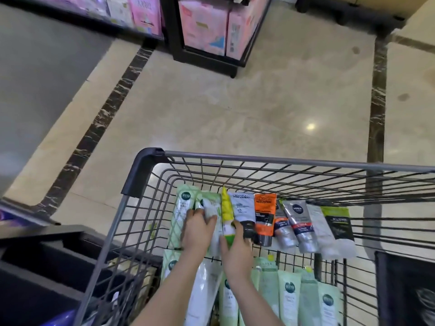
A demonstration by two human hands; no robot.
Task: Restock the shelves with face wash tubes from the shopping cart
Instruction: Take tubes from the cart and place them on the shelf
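- Picking stage, by the look of it: both hands down in the cart, gathering tubes from the row along its far edge.
- Left hand laid over a pale green tube, fingers loosely curled on it.
- Right hand at the base of a yellow tube, thumb and fingers pinching its green cap.
- Next move likely: lifting both clear of the wire sides, then carrying to a shelf.
- Soft, flat tubes lying side by side; orange tube just right of the hands; more green ones near the cart's near edge.
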